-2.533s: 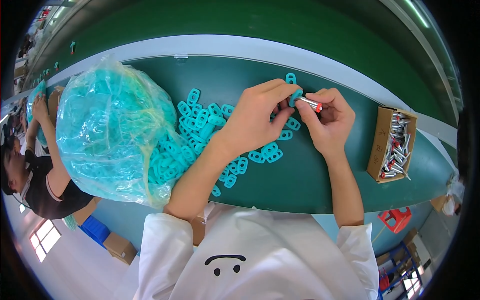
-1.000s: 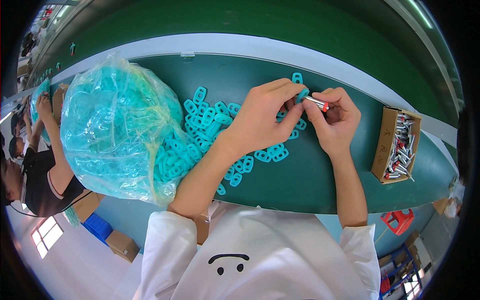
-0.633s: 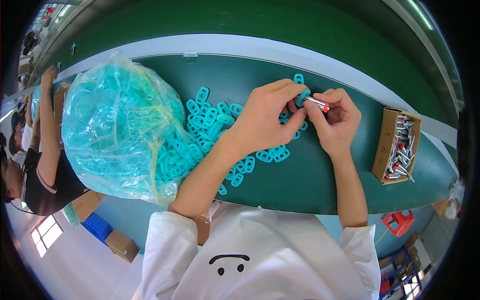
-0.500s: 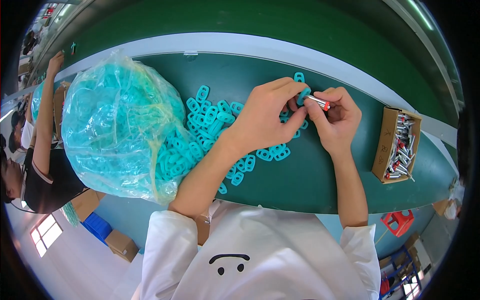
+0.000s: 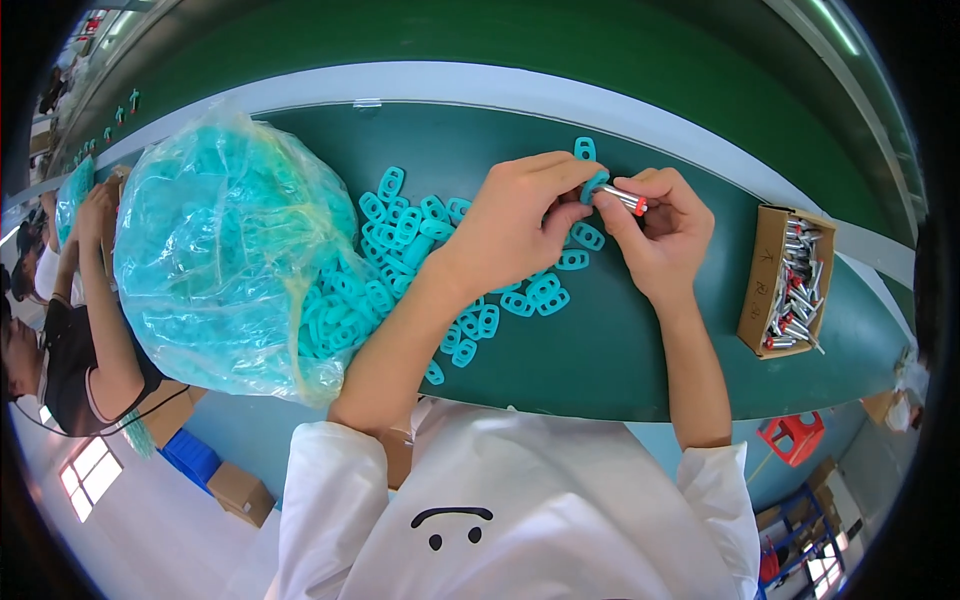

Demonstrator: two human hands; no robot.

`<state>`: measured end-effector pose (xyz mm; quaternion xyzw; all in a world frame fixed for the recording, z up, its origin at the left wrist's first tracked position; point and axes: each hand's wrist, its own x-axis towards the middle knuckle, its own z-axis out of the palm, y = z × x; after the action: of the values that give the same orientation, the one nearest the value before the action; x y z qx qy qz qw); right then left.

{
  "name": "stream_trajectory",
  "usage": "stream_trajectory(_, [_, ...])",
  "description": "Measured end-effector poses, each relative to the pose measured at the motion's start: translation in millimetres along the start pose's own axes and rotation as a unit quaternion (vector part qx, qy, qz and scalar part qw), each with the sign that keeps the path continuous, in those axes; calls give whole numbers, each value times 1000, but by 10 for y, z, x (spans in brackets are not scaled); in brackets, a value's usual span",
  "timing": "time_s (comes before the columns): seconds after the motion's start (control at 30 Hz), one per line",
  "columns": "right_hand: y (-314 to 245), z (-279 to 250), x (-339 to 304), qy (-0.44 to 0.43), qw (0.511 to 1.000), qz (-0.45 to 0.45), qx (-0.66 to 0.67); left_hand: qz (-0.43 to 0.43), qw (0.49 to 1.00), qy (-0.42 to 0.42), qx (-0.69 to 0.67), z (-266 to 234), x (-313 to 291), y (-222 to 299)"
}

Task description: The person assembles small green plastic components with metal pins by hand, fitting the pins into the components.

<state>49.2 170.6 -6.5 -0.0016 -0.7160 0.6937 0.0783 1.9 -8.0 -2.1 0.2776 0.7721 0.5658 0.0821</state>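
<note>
Blue-grey floor [image 5: 232, 420] shows around the work area, with a green strip [image 5: 450, 35] curving across the top. Nearer than that, past a pale rail [image 5: 480, 85], is the dark green desk [image 5: 600, 370], smooth and faintly glossy. At far left a co-worker [image 5: 120, 350] reaches toward the same line. On the desk's left bulges a clear bag [image 5: 230, 250], its open side facing right, probably so the teal links [image 5: 407, 225] spill out toward the middle. At lower right, off the desk, is a red stool [image 5: 792, 434]. An open cardboard box [image 5: 757, 285] stands right of the right hand [image 5: 665, 235], likely to keep its metal tubes [image 5: 798, 285] close and stop them rolling.

That hand's fingers are clamped on 1 red-ended tube [image 5: 622, 199]; the left hand [image 5: 520, 220] pinches 1 link [image 5: 594, 186] on edge, presumably to face the tube's end. Whether that end is inside the link, I cannot tell.
</note>
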Motion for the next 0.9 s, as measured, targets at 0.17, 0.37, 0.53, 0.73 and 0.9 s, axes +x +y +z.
stream_trajectory(0.17, [-1, -17, 0, -13, 1000, -2, 10, -5, 1000, 3, -3, 6, -2, 4])
stream_trajectory(0.37, [-11, -12, 10, -13, 1000, 12, 20, -7, 1000, 12, -4, 22, 0, -10])
stream_trajectory(0.53, [9, -28, 3, -13, 1000, 2, 21, 0, 1000, 17, 8, 30, -1, -7])
stream_trajectory(0.73, [-42, 24, 23, 12, 1000, 15, 16, -27, 999, 29, -19, 47, 6, 7])
stream_trajectory(0.9, [-48, 37, 16, 39, 997, 49, 34, -32, 998, 48, -31, 59, 12, 34])
